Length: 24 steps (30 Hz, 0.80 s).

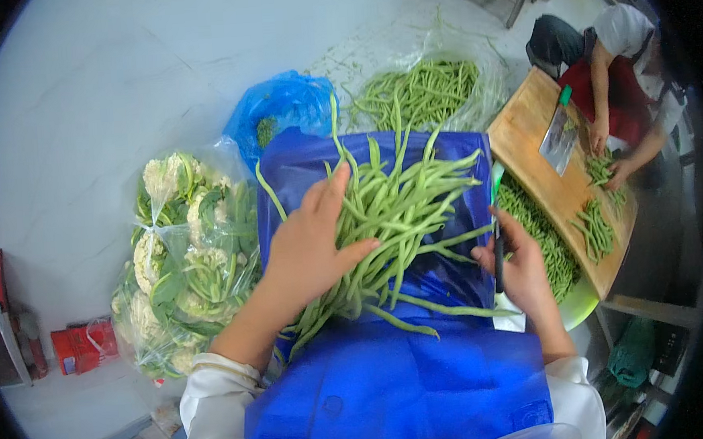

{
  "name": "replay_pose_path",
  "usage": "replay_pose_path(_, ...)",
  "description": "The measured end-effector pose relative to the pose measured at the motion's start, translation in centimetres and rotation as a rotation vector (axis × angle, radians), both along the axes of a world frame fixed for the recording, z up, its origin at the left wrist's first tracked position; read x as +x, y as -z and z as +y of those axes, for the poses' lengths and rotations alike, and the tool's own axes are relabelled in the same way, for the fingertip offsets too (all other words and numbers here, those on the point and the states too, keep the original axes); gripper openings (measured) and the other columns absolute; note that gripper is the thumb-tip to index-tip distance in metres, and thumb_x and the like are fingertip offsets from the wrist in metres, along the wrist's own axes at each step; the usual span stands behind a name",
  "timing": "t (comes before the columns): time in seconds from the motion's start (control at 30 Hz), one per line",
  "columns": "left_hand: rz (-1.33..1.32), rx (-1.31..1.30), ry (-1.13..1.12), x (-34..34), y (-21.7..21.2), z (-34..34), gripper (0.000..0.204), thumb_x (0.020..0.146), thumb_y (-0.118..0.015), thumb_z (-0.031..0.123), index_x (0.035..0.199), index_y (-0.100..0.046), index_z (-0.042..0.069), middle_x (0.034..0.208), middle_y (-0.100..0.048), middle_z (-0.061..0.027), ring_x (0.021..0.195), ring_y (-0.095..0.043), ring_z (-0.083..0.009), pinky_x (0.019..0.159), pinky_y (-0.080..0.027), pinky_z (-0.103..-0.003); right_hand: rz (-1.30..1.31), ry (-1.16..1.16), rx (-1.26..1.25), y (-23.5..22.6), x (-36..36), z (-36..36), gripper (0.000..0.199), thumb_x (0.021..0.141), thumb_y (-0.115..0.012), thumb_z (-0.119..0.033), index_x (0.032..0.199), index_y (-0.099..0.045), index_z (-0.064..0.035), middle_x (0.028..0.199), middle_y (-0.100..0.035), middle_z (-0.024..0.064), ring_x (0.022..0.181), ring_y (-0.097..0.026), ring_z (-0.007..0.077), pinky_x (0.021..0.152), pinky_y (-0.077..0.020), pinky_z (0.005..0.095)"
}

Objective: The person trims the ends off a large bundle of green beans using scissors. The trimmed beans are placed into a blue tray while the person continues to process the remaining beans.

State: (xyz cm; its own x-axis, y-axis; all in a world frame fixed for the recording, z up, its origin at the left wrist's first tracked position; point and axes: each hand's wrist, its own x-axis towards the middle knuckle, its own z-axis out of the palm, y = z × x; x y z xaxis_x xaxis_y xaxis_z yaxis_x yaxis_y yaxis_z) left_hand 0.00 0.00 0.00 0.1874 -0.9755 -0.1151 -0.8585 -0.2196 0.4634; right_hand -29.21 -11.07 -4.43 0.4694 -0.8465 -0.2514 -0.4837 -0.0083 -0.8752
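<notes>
Clear, curved plastic-looking material (534, 436) shows faintly at the bottom edge, over a smooth blue apron (393, 378) with a glossier stretch spread across the lap. On that stretch lies a loose heap of green beans (407, 200), between the two hands: to the right of the left hand (308, 234) and to the left of the right hand (519, 261). Most of the long axes run slantwise from lower left to upper right, the slim tips fanning out on the right toward the right hand. The left hand is nearer, touching the heap; its grip looks released, fingers extended, thumb laid across the pods, though I cannot tell whether the fingertips pinch any. The right grip is closed around a black-handled tool (498, 255), held upright just beside the outermost tips.

The beans are slender, matte and slightly knobbly, some straight, some bowed. To the left, crinkled clear film wraps cauliflowers (141, 260) with bumpy cream heads and ribbed leaves. Beyond sit a thin blue bag (268, 108) and an open clear bag (484, 91) of more beans. At the right, a co-worker's hands (609, 155) work over a grained wooden board (515, 129) bearing a green-handled knife (559, 144).
</notes>
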Motion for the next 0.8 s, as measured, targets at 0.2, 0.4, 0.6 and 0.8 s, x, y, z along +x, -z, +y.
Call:
replay_pose_path(0.2, 0.097, -0.242, -0.338, 3.1, -0.6, 1.1, 0.057, 0.082, -0.068, 0.038, 0.123, -0.055, 0.001, 0.106, -0.06, -0.0208, 0.087, -0.061, -0.0338, 0.077, -0.05, -0.04, -0.091, 0.204, -0.057, 0.6, -1.6, -0.8, 0.06, 0.079, -0.075, -0.009, 0.132, -0.048, 0.0001, 0.089, -0.058, 0.0027, 0.081, -0.054, 0.011, 0.077, -0.0459, 0.0258)
replay_pose_path(0.4, 0.252, -0.037, -0.529, 9.1, 5.3, 1.9, 0.044, 0.087, -0.064, 0.042, 0.086, -0.059, -0.002, 0.071, -0.059, -0.0128, 0.066, -0.056, -0.0234, 0.063, -0.045, -0.035, -0.26, 0.452, -0.025, 5.2, -4.3, 0.6, 0.044, 0.085, -0.068, -0.008, 0.125, -0.051, -0.0019, 0.081, -0.053, 0.0, 0.071, -0.053, 0.0091, 0.064, -0.0438, 0.0227)
replay_pose_path(0.6, -0.045, -0.025, -0.381, 8.4, 5.7, -2.2, 0.04, 0.09, -0.059, 0.036, 0.075, -0.049, 0.001, 0.065, -0.055, -0.0157, 0.061, -0.054, -0.0325, 0.057, -0.042, -0.039, -0.357, 0.558, 0.29, 6.6, -2.9, 1.1, 0.041, 0.086, -0.068, -0.015, 0.122, -0.053, -0.0031, 0.084, -0.055, 0.002, 0.068, -0.055, 0.0112, 0.061, -0.0464, 0.0241)
replay_pose_path(0.8, 0.211, -0.25, -0.375, 8.9, 3.4, -8.3, 0.03, 0.096, -0.049, 0.027, 0.085, -0.055, 0.0, 0.072, -0.06, -0.0146, 0.068, -0.06, -0.0269, 0.064, -0.046, -0.04, -0.393, 0.58, 0.288, 7.3, -0.8, 0.9, 0.041, 0.085, -0.068, -0.011, 0.122, -0.052, -0.0041, 0.083, -0.058, 0.0011, 0.07, -0.054, 0.0091, 0.065, -0.045, 0.0227)
